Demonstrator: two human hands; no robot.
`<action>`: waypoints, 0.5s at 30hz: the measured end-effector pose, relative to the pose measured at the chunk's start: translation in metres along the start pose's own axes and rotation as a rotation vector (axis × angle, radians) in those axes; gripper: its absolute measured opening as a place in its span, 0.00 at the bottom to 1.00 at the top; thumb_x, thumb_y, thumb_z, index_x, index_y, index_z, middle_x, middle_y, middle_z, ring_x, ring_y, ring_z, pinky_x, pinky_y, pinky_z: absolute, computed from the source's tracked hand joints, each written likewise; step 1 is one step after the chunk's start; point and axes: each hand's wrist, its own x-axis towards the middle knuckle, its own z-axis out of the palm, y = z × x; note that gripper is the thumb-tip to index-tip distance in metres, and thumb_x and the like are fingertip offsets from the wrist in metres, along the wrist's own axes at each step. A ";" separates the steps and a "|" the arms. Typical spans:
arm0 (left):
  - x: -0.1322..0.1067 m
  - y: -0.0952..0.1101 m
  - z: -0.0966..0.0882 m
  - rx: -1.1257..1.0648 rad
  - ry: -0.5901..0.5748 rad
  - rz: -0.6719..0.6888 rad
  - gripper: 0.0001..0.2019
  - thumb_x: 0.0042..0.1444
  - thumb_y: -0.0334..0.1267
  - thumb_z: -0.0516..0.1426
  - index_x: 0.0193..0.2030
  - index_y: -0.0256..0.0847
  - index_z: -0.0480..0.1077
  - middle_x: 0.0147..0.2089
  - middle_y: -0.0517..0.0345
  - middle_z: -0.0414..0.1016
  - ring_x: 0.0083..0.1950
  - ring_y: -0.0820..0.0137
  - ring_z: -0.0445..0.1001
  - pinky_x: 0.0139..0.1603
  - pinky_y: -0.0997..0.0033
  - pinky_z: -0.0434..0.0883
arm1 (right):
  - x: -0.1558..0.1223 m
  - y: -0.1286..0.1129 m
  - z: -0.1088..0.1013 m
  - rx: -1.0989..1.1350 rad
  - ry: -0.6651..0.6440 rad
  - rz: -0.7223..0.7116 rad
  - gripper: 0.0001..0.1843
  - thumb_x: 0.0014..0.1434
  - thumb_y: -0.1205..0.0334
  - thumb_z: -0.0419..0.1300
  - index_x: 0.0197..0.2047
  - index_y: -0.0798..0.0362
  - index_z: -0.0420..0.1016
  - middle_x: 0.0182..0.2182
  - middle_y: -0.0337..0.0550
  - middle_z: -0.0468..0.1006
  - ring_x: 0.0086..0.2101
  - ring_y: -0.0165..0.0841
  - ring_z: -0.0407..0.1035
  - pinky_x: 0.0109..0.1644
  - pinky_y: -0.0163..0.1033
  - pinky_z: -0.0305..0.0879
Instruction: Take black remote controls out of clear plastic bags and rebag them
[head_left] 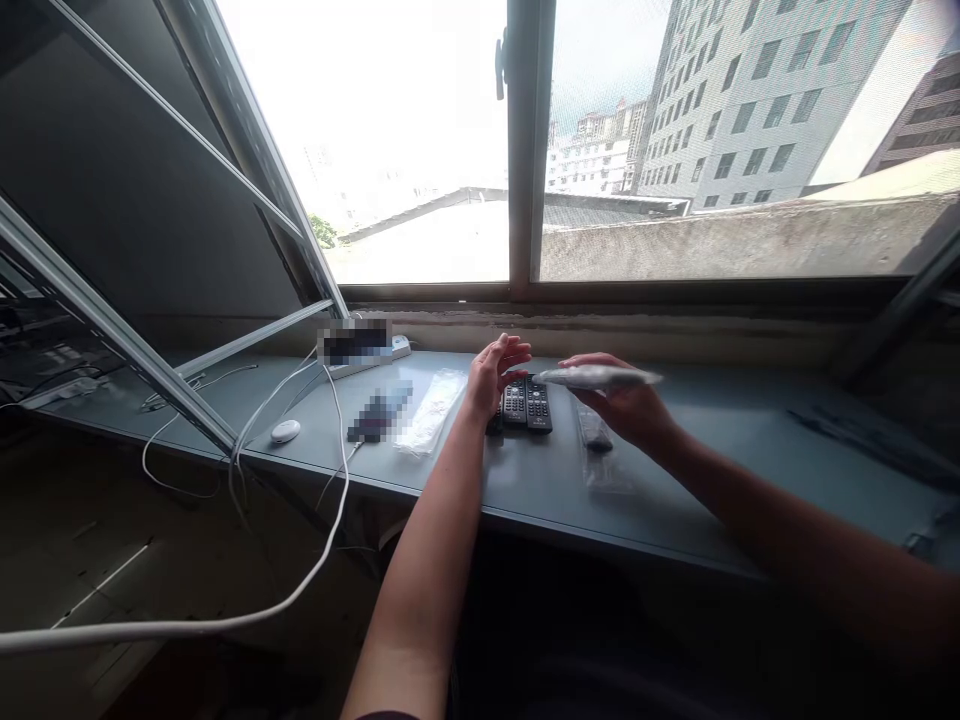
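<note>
Right hand (626, 410) pinched a clear plastic sleeve (600, 377), held level just right of frame centre; left hand (495, 375) was open and empty, fingers curled over the bare remotes (527, 405) at centre; contact could not be told. Judged best: keep the sleeve flat and grip it near one end. Count: two bare remotes sure, perhaps a third under the hand; one bagged remote (596, 435); one empty sleeve (431, 410) lying centre-left on the desk (712, 450).

1. Pixelated patches mask most of the power strip (400, 347) and a dark object (379, 412).
2. The left hand (491, 375) covers part of the remotes (527, 404).
3. The contents of the clear packet (600, 376) in the right hand (628, 410) cannot be told.
4. The white cable (187, 628) runs off the left edge.
</note>
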 end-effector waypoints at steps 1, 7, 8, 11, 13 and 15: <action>0.000 0.000 0.000 0.003 0.006 0.001 0.23 0.65 0.59 0.69 0.52 0.41 0.84 0.56 0.41 0.87 0.54 0.57 0.86 0.46 0.65 0.78 | -0.001 -0.004 0.000 -0.007 0.009 -0.043 0.24 0.57 0.35 0.80 0.50 0.39 0.89 0.55 0.50 0.88 0.58 0.57 0.80 0.68 0.65 0.75; -0.002 0.002 0.001 0.036 0.088 0.018 0.20 0.65 0.58 0.69 0.49 0.42 0.83 0.51 0.44 0.88 0.52 0.59 0.85 0.44 0.68 0.76 | 0.000 0.002 0.001 -0.054 0.086 -0.040 0.22 0.59 0.36 0.79 0.47 0.41 0.88 0.48 0.48 0.89 0.52 0.54 0.82 0.65 0.65 0.77; -0.001 0.002 0.001 0.057 0.100 0.024 0.20 0.66 0.57 0.69 0.49 0.42 0.83 0.51 0.44 0.88 0.51 0.60 0.85 0.42 0.69 0.75 | 0.001 0.005 0.001 -0.028 0.101 -0.018 0.23 0.58 0.36 0.79 0.46 0.43 0.87 0.44 0.47 0.89 0.49 0.54 0.83 0.62 0.64 0.79; 0.001 0.000 -0.001 0.122 0.118 0.043 0.18 0.68 0.56 0.66 0.48 0.41 0.83 0.49 0.45 0.88 0.48 0.62 0.85 0.40 0.71 0.74 | 0.004 0.011 -0.004 0.025 0.073 0.092 0.31 0.61 0.41 0.78 0.63 0.43 0.83 0.44 0.46 0.89 0.47 0.51 0.83 0.56 0.57 0.81; 0.002 -0.001 -0.002 0.149 0.114 0.050 0.18 0.70 0.55 0.65 0.49 0.41 0.83 0.49 0.45 0.88 0.48 0.62 0.85 0.40 0.71 0.74 | 0.006 0.013 -0.008 0.009 0.028 0.230 0.44 0.65 0.44 0.75 0.79 0.43 0.70 0.44 0.46 0.90 0.44 0.49 0.84 0.51 0.54 0.82; 0.002 -0.002 -0.004 0.171 0.108 0.052 0.18 0.71 0.54 0.63 0.50 0.41 0.82 0.50 0.45 0.88 0.48 0.62 0.85 0.40 0.70 0.75 | 0.007 0.014 -0.013 -0.077 -0.036 0.366 0.50 0.67 0.46 0.73 0.85 0.45 0.60 0.42 0.45 0.90 0.39 0.46 0.84 0.45 0.50 0.82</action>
